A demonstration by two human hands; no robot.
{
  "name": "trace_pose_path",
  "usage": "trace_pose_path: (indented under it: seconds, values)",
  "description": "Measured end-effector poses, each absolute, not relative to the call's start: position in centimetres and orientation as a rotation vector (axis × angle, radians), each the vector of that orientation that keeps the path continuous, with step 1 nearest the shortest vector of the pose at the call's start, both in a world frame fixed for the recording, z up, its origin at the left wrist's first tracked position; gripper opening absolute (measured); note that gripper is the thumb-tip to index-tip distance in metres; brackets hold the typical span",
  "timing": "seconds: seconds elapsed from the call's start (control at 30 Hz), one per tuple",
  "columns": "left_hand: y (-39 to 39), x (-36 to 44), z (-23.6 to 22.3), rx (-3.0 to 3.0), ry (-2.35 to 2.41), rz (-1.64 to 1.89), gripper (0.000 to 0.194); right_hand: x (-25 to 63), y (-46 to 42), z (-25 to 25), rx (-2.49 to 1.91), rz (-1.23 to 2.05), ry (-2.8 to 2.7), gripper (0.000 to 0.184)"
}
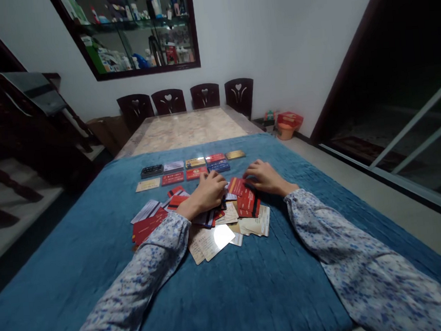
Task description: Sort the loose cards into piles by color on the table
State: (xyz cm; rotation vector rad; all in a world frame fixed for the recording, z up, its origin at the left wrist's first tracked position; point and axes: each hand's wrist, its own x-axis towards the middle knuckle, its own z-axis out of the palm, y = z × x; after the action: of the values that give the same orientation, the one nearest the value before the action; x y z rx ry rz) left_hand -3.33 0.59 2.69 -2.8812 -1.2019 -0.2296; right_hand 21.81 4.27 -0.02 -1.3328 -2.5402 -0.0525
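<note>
A loose pile of plastic cards, red, white, cream and purple, lies on the blue cloth in front of me. Over the middle of it is my left hand (210, 189), its fingers bent down and closed; what they hold, if anything, is hidden. My right hand (266, 177) is at the pile's right side, thumb and fingers closed at the edge of a red card (237, 186). Just below lies another red card (248, 204) with a black stripe. Cream cards (216, 242) spread toward me, and a red card (148, 227) lies at the left.
Beyond the pile, small card stacks stand in two rows, including a black stack (152, 170), a blue stack (218, 165) and a gold stack (235, 155). The blue cloth (247, 297) covers the near part of the table (194, 126). Dark chairs (168, 102) stand at the far end.
</note>
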Motion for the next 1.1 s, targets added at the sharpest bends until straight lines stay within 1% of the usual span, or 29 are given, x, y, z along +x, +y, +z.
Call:
trace_pose_path:
  seconds: [0.2, 0.5, 0.77, 0.97, 1.1]
  values:
    - [0.4, -2.0, 2.0, -2.890, -1.106, -0.155, 0.024, 22.2, 5.0, -1.1, -1.247, -0.073, -2.529, 0.024]
    - [0.6, -1.8, 1.4, -2.872, -1.094, -0.055, 0.040, 21.6, 4.9, -1.3, -1.283, -0.086, -2.538, 0.023]
    - [0.6, -1.9, 1.4, -2.864, -1.108, -0.023, 0.042, 21.4, 5.1, -1.6, -1.278, -0.072, -2.556, 0.024]
    - [0.9, -2.2, 1.3, -2.851, -1.101, -0.051, 0.033, 21.4, 5.5, -1.9, -1.252, -0.018, -2.596, 0.033]
    - [1.1, -2.5, 1.4, -2.847, -1.121, -0.068, 0.034, 21.2, 5.7, -2.1, -1.250, 0.018, -2.641, 0.042]
